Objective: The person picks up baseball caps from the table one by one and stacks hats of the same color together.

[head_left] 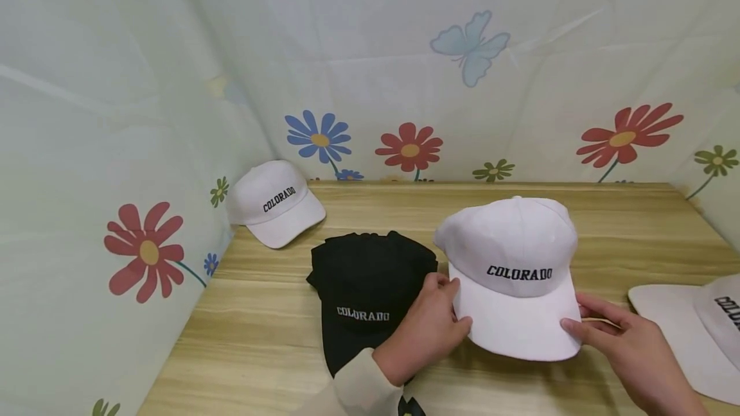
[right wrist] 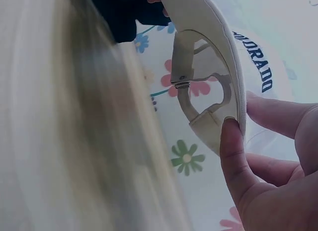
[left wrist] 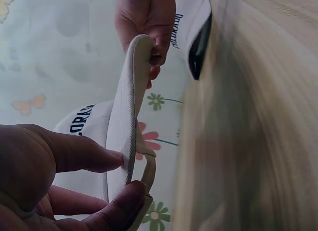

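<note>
A white baseball cap [head_left: 514, 320] with dark COLORADO lettering is held up at its brim by both hands. On the brim's left edge, my left hand [head_left: 430, 320] pinches it between thumb and fingers. The right hand [head_left: 627, 342] pinches the opposite edge the same way. In the right wrist view the underside of the cap [right wrist: 198, 12] shows, with its back strap and opening. The left wrist view looks along the brim [left wrist: 126, 107], both hands gripping it. Just left, partly behind my left hand and forearm, lies a black COLORADO cap [head_left: 370, 275].
Another white COLORADO cap [head_left: 277, 201] sits at the table's back left corner, against the curtain. One more white cap [head_left: 676, 332] lies at the right, cut off by the frame. The wooden table [head_left: 248, 332] meets a flower-printed curtain [head_left: 370, 37] behind and at the sides.
</note>
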Motion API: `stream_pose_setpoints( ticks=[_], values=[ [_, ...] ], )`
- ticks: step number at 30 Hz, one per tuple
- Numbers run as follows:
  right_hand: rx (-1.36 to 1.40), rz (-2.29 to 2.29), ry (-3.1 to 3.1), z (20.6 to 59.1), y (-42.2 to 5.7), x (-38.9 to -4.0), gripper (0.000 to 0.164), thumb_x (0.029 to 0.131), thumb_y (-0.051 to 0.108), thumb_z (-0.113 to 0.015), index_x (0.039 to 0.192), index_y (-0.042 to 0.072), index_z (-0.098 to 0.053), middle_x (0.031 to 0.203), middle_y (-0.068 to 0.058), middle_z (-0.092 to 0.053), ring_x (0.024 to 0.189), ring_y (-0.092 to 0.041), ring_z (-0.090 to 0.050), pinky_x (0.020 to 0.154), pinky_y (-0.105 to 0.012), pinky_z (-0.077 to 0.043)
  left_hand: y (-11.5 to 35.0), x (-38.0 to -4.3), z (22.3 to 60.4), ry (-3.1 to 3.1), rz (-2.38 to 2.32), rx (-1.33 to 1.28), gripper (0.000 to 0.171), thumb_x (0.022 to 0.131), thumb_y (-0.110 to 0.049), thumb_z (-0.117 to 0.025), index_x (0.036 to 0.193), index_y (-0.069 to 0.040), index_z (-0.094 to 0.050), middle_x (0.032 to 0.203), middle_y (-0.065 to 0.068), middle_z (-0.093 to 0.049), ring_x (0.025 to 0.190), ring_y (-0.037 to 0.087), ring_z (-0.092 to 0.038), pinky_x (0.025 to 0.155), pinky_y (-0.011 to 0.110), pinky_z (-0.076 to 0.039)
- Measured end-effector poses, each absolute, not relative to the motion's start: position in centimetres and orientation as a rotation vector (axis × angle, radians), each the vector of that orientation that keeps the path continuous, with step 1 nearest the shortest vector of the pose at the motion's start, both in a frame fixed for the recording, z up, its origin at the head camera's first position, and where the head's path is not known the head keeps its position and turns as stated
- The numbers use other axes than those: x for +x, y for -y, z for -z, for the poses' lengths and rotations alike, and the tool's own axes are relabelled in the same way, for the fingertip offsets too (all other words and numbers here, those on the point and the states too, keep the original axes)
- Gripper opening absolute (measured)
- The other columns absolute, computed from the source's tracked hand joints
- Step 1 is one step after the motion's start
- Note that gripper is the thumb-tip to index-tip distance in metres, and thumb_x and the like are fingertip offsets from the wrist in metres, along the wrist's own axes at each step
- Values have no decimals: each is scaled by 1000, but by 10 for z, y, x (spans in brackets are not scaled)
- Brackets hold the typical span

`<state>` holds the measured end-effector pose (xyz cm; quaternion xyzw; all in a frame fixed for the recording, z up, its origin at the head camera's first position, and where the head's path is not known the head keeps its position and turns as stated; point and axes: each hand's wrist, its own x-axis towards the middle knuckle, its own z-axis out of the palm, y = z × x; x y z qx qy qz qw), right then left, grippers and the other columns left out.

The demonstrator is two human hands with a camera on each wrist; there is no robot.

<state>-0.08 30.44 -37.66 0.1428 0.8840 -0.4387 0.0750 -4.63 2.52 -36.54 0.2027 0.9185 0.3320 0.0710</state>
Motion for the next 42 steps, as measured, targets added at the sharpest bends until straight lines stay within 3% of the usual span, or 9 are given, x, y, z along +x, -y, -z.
stream_pose_setpoints(
  ticks=[5,12,15,23,28,35,42],
  values=[
    [412,1307,-2642,389,-308,0,81,84,47,-72,142,-2,-44,109,3,-60,84,18,-53,67,-12,-47,-30,-47,379,-2780,-914,596,43,83,-17,-68,123,-2,-60,117,6,-51,105,11,-46,82,16,-46],
    [327,1210,-2644,400,-312,2,76,88,46,-68,138,-7,-46,127,-20,-59,84,18,-50,69,-15,-47,-33,-47,395,-2786,-779,605,41,81,-21,-70,116,-2,-63,116,4,-53,105,9,-48,83,17,-46],
    [297,1193,-2640,403,-312,3,75,88,46,-68,137,-8,-47,130,-23,-58,84,17,-51,69,-16,-48,-33,-46,399,-2783,-736,602,35,80,-24,-72,108,-4,-65,112,2,-53,99,7,-48,79,16,-46],
    [262,1083,-2659,412,-315,5,75,87,49,-68,133,-9,-52,123,-21,-65,84,18,-49,70,-15,-46,-34,-46,402,-2773,-662,632,23,77,-27,-74,88,-9,-65,90,-2,-52,87,7,-45,70,16,-43],
    [235,1049,-2637,414,-315,4,71,89,46,-67,130,-10,-53,109,-13,-70,81,9,-54,69,-16,-46,-37,-47,401,-2721,-706,555,27,76,-32,-76,78,-9,-62,81,-3,-46,77,8,-42,65,17,-40],
    [180,1055,-2649,415,-315,4,64,89,37,-68,126,-13,-55,99,-8,-71,73,2,-59,66,-18,-47,-42,-45,400,-2700,-705,496,35,74,-38,-77,68,-8,-60,83,-2,-44,68,10,-42,61,20,-39],
    [215,1009,-2614,412,-314,1,72,89,43,-67,131,-14,-51,103,-13,-72,76,-2,-61,66,-18,-47,-43,-41,402,-2741,-624,523,38,74,-40,-77,61,-9,-59,85,0,-47,67,10,-44,62,20,-39]
  ],
)
